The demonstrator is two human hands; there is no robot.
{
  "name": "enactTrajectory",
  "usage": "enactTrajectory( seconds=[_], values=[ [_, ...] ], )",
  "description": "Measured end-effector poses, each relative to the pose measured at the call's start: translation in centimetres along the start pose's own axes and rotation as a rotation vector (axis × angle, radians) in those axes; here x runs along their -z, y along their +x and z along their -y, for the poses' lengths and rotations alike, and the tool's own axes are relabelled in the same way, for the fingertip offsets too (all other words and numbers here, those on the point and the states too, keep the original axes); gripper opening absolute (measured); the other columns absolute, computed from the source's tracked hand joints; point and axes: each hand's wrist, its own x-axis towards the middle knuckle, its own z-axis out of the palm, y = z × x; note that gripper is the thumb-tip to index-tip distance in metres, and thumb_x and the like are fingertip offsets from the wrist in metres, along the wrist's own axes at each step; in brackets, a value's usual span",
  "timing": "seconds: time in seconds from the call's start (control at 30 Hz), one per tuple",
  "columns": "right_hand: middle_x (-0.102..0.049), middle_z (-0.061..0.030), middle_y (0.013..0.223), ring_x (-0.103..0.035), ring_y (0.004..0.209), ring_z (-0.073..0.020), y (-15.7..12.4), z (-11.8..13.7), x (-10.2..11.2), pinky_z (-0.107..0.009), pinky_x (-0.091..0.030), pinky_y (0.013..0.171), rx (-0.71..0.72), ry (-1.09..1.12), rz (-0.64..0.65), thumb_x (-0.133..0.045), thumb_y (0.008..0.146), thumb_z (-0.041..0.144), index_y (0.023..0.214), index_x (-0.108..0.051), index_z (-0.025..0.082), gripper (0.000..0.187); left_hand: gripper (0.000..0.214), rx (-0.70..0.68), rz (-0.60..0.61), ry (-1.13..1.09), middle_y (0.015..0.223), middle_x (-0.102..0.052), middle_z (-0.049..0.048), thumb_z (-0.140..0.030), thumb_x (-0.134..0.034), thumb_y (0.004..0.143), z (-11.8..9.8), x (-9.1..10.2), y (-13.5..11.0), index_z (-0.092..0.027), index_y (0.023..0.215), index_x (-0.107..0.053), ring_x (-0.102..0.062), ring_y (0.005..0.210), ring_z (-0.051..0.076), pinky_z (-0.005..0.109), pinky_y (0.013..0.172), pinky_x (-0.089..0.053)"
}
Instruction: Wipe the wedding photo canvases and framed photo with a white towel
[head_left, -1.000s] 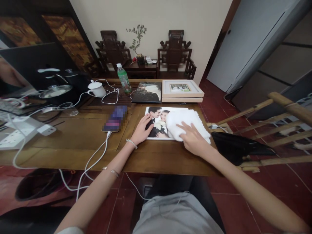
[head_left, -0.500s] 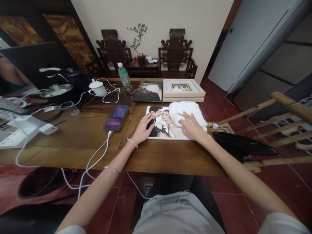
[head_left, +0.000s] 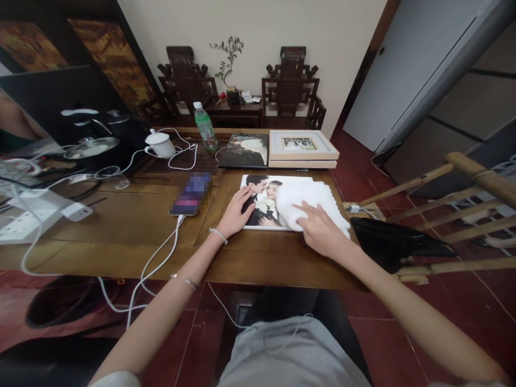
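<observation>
A wedding photo print (head_left: 258,201) lies flat on the wooden table (head_left: 133,226) in front of me. My left hand (head_left: 236,212) rests flat on its left edge, fingers spread and holding nothing. A white folded cloth (head_left: 310,201) covers the right half of the print. My right hand (head_left: 320,231) presses down on the cloth's near edge with its fingers stretched out over it.
Behind the print lie a dark photo album (head_left: 244,151) and a stack of pale picture frames (head_left: 302,149). A phone (head_left: 191,193) on a white cable, a green bottle (head_left: 205,127), a white teapot (head_left: 160,145) and power strips (head_left: 36,215) sit to the left. A bamboo chair (head_left: 455,215) stands right.
My right hand drew the cloth from the far right part of the print back toward me across the photo. The left hand stayed put.
</observation>
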Motion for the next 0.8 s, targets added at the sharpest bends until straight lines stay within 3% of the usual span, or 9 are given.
enactTrajectory(
  seconds=[0.2, 0.3, 0.43, 0.67, 0.8],
  values=[
    [-0.054, -0.0206, 0.134, -0.042, 0.130, -0.0358, 6.3, -3.4, -0.1, -0.058, -0.035, 0.102, -0.101, -0.029, -0.053, -0.040, 0.073, 0.000, 0.108, -0.064, 0.010, 0.044, 0.050, 0.002, 0.008, -0.013, 0.151, -0.041, 0.0117, -0.037, -0.047, 0.093, -0.2, 0.2, 0.0, -0.016, 0.139, -0.049, -0.032, 0.143, 0.025, 0.047, 0.119, -0.023],
    [-0.046, -0.0193, 0.144, -0.035, 0.136, -0.0368, 6.8, -3.8, -0.7, -0.062, -0.031, 0.104, -0.107, -0.046, -0.069, -0.039, 0.073, -0.001, 0.112, -0.063, 0.010, 0.047, 0.050, 0.002, 0.011, -0.008, 0.151, -0.041, 0.0118, -0.037, -0.047, 0.093, -0.1, 0.2, 0.0, -0.017, 0.139, -0.049, -0.032, 0.143, 0.025, 0.048, 0.118, -0.023],
    [-0.036, -0.0158, 0.153, -0.023, 0.142, -0.0391, 4.1, -2.3, -1.5, -0.066, -0.026, 0.107, -0.088, -0.060, -0.034, -0.041, 0.073, -0.002, 0.110, -0.066, 0.010, 0.046, 0.051, 0.006, 0.014, 0.004, 0.151, -0.040, 0.0122, -0.037, -0.046, 0.093, -0.1, 0.0, 0.0, -0.016, 0.139, -0.048, -0.031, 0.143, 0.026, 0.048, 0.118, -0.023],
    [-0.041, -0.0165, 0.149, -0.031, 0.139, -0.0431, -3.3, 1.8, -2.4, -0.068, -0.027, 0.107, 0.020, -0.080, -0.152, -0.049, 0.070, -0.003, 0.091, -0.074, 0.015, 0.037, 0.051, 0.007, 0.016, 0.014, 0.152, -0.040, 0.0107, -0.036, -0.045, 0.093, -0.4, 0.0, 0.0, -0.017, 0.140, -0.047, -0.030, 0.143, 0.025, 0.046, 0.119, -0.022],
    [-0.044, -0.0159, 0.148, -0.033, 0.138, -0.0422, -4.0, 1.9, -1.9, -0.067, -0.029, 0.107, 0.052, -0.064, -0.131, -0.049, 0.068, -0.003, 0.086, -0.074, 0.015, 0.036, 0.051, 0.011, 0.013, 0.014, 0.152, -0.040, 0.0103, -0.037, -0.045, 0.093, -0.4, 0.0, 0.0, -0.016, 0.140, -0.048, -0.030, 0.144, 0.024, 0.045, 0.119, -0.022]
  ],
)
